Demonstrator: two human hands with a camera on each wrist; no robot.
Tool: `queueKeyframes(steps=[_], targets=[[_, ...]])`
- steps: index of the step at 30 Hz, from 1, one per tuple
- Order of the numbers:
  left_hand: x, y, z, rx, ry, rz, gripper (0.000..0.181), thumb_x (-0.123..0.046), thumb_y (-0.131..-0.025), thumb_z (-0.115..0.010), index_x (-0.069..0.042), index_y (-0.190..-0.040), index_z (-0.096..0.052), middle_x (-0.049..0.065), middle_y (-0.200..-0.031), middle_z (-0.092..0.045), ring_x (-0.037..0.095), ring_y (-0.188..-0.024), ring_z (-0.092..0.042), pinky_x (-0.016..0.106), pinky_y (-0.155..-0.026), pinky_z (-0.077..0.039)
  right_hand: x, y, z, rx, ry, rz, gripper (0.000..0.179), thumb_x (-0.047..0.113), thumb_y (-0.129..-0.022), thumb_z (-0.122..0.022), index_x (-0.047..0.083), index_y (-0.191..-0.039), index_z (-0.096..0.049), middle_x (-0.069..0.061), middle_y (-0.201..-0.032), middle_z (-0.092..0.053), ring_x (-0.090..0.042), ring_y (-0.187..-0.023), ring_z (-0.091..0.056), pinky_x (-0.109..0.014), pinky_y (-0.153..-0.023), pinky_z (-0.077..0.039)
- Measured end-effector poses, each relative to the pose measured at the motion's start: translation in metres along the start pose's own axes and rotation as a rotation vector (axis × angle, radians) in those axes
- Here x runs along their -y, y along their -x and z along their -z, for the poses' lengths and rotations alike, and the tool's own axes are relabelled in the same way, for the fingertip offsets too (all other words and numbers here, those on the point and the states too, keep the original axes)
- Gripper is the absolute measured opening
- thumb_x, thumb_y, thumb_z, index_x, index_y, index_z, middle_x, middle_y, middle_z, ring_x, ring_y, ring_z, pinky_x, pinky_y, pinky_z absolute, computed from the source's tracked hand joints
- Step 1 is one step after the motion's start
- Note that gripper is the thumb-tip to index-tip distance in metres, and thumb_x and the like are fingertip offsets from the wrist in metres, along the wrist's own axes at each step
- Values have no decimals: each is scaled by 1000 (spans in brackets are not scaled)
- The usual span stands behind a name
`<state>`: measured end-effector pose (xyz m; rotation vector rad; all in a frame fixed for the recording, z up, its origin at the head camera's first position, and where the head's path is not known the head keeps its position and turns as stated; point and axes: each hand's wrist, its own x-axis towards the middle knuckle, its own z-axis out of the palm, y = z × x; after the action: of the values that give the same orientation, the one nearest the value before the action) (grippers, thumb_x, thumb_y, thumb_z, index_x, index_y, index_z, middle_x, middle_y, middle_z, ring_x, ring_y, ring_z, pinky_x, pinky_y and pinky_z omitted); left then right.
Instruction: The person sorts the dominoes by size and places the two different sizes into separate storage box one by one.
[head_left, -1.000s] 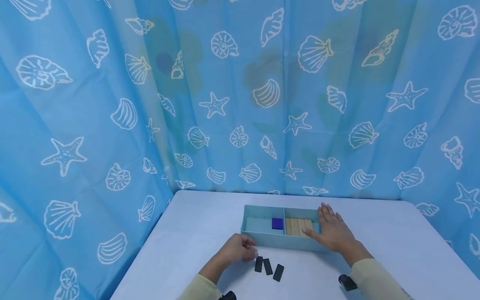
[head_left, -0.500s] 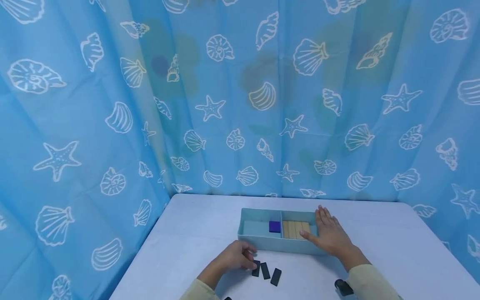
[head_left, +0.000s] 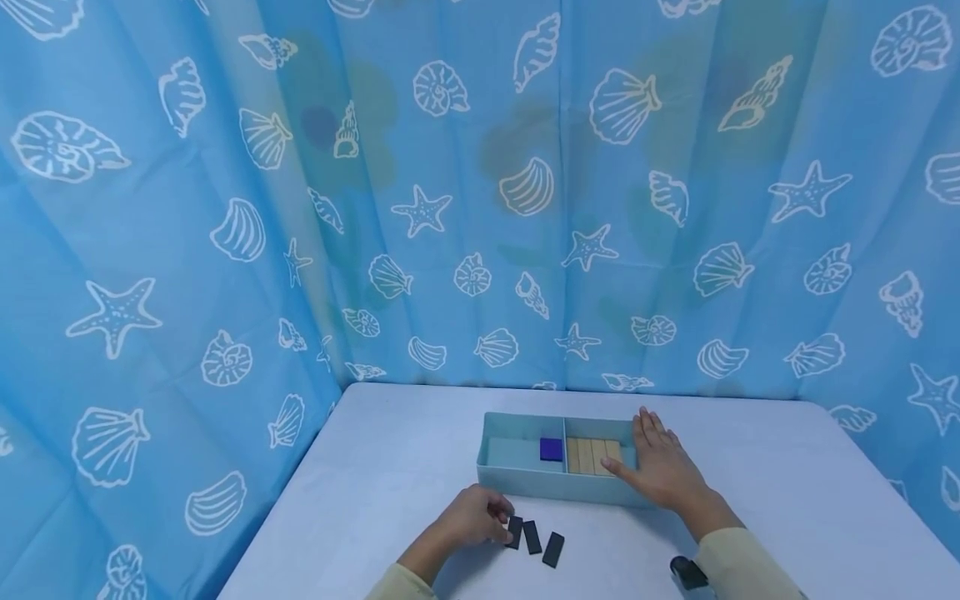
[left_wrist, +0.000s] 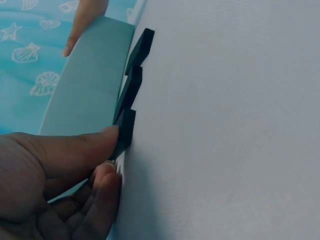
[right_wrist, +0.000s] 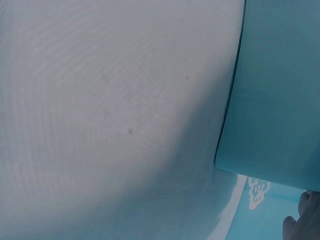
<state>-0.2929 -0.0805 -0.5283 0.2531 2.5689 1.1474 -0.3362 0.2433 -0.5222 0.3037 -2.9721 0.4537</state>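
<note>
Presently | box (head_left: 555, 486) | left compartment (head_left: 512, 451): purple block (head_left: 551, 450) | right compartment (head_left: 592, 428): wooden blocks (head_left: 587, 457)

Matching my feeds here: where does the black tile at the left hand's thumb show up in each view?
Head: bottom centre, the black tile is leftmost of three, at the left hand.
Left wrist: left of centre, the black tile is lowest of three, at the thumb tip.
Right wrist: not in it.
Shared landmark: the light blue box, in all three views.
</note>
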Motion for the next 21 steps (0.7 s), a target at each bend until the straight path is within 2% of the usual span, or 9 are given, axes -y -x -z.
queueKeyframes(steps=[8,12,16,21], targets=[[0,-1,-2,-25,-44,-40,25,-1,-70,-84,-15,-85,-71,-6,-75,-60,14,-69,-55,32,-64,-49,0,-1,1,1,3,-9,109,70,-89,-47,-14,-148,-13,-31,-156,-4,-45,-144,-3,-60,-113,-5],[2,-3,-6,-25,-48,-60,27,1,-71,-83,-15,-89,-71,-7,-75,-60,13,-68,-56,32,-62,-49,-1,-1,1,6,-4,-18,110,71,-89,-47,-14,-148,-12,-31,-156,-3,-45,-144,-1,-60,-113,-4],[2,-4,-6,-14,-66,-52,30,-2,-72,-83,-13,-98,-73,-7,-75,-60,12,-70,-55,33,-66,-50,-2,-1,0,3,-2,-18,110,71,-89,-46,-14,-148,-10,-31,-156,-3,-45,-144,0,-60,-113,-3],[0,-1,-5,6,-103,-26,21,-6,-73,-84,-14,-90,-74,-7,-76,-60,13,-72,-55,36,-72,-50,-1,-1,-4,-5,-1,-15,110,71,-88,-47,-13,-149,-12,-31,-156,-4,-45,-144,-3,-60,-113,-5]])
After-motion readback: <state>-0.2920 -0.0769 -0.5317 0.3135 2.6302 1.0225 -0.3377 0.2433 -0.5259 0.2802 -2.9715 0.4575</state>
